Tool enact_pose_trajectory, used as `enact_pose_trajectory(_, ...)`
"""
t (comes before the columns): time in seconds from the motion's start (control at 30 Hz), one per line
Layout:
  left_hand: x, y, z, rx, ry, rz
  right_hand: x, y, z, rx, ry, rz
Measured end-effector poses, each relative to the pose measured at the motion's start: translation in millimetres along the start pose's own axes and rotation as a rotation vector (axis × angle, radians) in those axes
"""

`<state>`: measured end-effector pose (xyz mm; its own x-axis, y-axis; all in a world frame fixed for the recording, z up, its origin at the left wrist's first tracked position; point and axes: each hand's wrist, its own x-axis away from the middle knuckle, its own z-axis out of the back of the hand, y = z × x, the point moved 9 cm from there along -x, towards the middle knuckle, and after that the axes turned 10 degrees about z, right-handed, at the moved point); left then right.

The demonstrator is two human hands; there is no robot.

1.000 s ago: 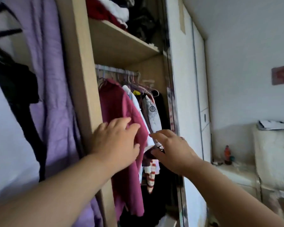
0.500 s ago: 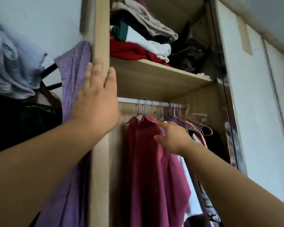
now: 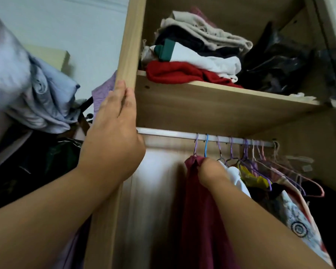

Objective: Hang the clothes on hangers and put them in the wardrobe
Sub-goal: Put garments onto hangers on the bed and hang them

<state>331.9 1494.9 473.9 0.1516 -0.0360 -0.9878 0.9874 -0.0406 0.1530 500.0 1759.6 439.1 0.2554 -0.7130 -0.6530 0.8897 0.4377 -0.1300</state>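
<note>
Head view, L to R: far left, a pale blue cloth bundle (image 3: 37, 94) sits piled over dark clothes (image 3: 37, 162), w/ a purple garment (image 3: 103, 92) hanging just beside the wardrobe side panel (image 3: 127, 45). The left hand (image 3: 113, 136) lies flat on that panel's front edge, fingers straight & close together, holding nothing. Inside, the upper shelf (image 3: 221, 109) carries a folded stack: red garment (image 3: 182, 73) at bottom, white garment (image 3: 211, 63) over it, beige one (image 3: 202, 32) on top, black plastic bags (image 3: 275, 65) to the right. Below the shelf runs the white rail (image 3: 173, 133). A maroon shirt (image 3: 202, 210) hangs from it in the wardrobe, on a purple hanger (image 3: 196, 144), w/ a blue hanger hook (image 3: 206, 146) just beside. The right hand (image 3: 211, 171) is at the shirt's neck, fingers curled & pinching the fabric just under the hooks. Right of it hang a white top (image 3: 239, 181), a yellow item (image 3: 254, 179), a printed garment (image 3: 299, 220) & more wire hangers (image 3: 308, 183), purple & pink, bunched close on the rail.
</note>
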Motion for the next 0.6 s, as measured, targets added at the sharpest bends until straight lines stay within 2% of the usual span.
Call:
enact_pose_trajectory(0.1,-1.1,-2.3,0.3,-0.003,0.013,0.032,-4.8,5.7,-0.6,-0.038,0.124,-0.033)
enact_pose_trajectory(0.6,0.9,-1.1,2.1,0.002,0.025,0.018,5.5,23.8,70.5,-0.037,0.376,-0.036)
